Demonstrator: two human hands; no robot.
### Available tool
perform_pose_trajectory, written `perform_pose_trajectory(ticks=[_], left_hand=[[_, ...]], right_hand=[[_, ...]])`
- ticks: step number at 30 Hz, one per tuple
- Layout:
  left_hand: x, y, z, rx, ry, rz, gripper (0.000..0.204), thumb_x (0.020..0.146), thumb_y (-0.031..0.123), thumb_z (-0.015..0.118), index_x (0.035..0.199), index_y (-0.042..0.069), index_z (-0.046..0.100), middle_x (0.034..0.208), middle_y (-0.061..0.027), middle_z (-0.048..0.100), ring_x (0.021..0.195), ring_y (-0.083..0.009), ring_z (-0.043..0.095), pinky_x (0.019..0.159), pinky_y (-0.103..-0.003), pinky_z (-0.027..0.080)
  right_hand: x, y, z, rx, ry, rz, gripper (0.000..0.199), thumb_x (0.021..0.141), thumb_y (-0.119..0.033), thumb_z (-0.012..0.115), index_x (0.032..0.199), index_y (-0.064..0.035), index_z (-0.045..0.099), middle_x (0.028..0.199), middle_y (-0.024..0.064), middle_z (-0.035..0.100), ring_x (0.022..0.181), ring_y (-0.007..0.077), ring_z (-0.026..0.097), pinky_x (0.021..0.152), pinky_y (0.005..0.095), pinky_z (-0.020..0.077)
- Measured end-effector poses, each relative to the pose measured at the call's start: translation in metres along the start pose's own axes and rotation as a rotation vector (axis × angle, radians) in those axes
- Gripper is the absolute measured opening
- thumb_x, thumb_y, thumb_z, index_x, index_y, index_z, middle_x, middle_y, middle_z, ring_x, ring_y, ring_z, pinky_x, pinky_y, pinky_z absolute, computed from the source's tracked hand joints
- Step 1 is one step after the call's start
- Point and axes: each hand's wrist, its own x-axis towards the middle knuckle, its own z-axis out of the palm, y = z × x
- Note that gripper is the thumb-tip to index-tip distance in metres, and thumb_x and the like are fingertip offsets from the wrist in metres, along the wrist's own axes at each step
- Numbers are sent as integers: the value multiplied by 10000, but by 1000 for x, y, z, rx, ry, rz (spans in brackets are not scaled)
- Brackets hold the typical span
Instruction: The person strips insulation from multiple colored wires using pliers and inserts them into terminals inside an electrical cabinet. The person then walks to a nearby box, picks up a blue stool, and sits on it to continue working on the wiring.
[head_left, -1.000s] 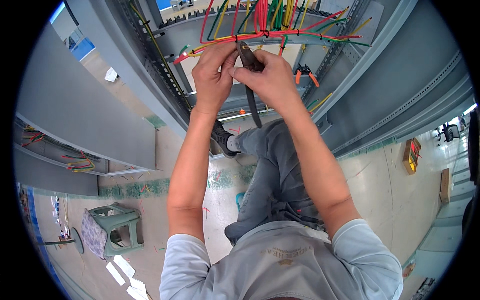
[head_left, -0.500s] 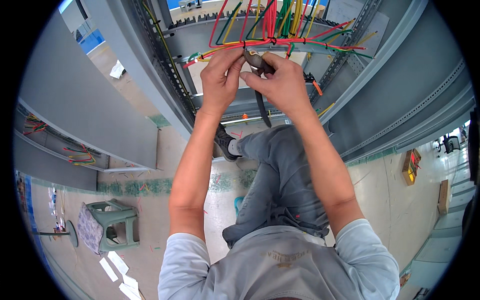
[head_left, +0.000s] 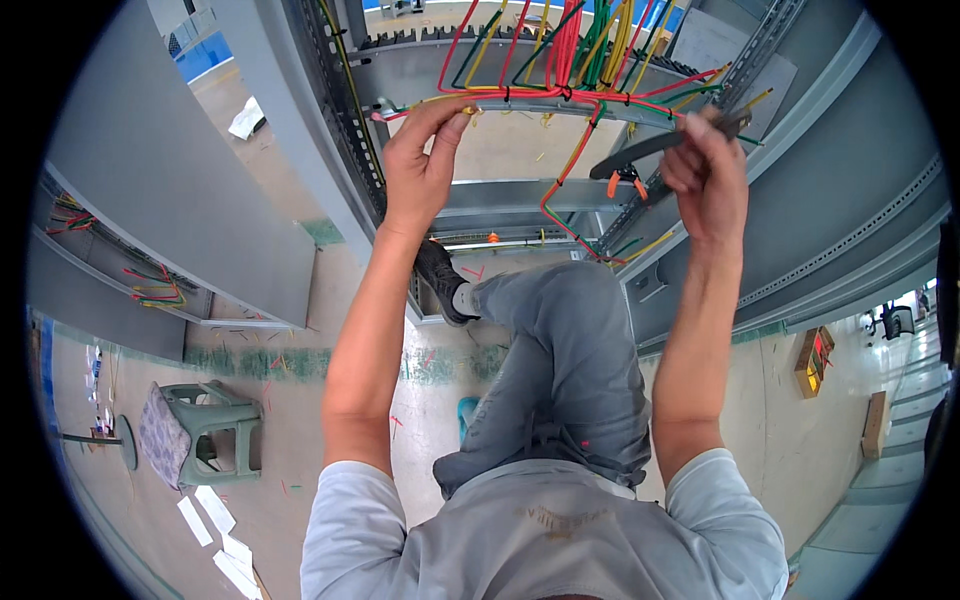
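Left hand (head_left: 425, 160) pinches the horizontal bundle of red, yellow and green wires (head_left: 560, 95) along the grey metal cabinet's (head_left: 300, 120) upper rail, right hand (head_left: 705, 165) grips black-handled cutters (head_left: 655, 150); trimming seems in hand, needing steady aim.

Colours about the open grey cabinet

The wire bundle (head_left: 560, 95) runs red, yellow and green, with a few black strands; a red wire (head_left: 560, 190) loops down below it. The pliers (head_left: 650, 150) have black handles, and small orange clips (head_left: 625, 185) hang just under them. The cabinet frame (head_left: 300, 130) is pale grey metal. The trousers (head_left: 570, 350) are grey, the shoe (head_left: 437, 275) black with a white sock, the T-shirt (head_left: 540, 540) light grey. The stool (head_left: 205, 430) is dull green, with a patterned cloth over its seat. White paper sheets (head_left: 215, 525) lie on the beige floor (head_left: 300, 330).
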Motion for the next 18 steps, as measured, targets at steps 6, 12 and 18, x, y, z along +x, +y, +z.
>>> perform_pose_trajectory(ticks=[6,12,18], left_hand=[[10,27,-3,152,163,-61,215,1001,66,647,1200,-11,678,1138,-71,701,963,-120,630,886,-274,523],[-39,31,-25,355,395,-150,352,957,63,703,1295,14,617,1128,-76,692,970,-140,627,906,-292,515],[7,26,-47,295,222,-49,272,941,83,732,1194,2,679,1211,-107,690,1065,-176,659,934,-311,525]], right_hand=[[-77,42,-15,-459,10,361,257,927,-207,745,1050,-31,603,689,-71,478,538,14,375,466,227,274],[-121,87,-56,-379,-86,721,175,948,-180,723,984,-20,662,655,-67,485,519,24,406,456,225,279],[-113,44,-66,-243,-86,614,249,976,-219,664,1071,10,692,746,38,645,466,71,495,423,215,355]])
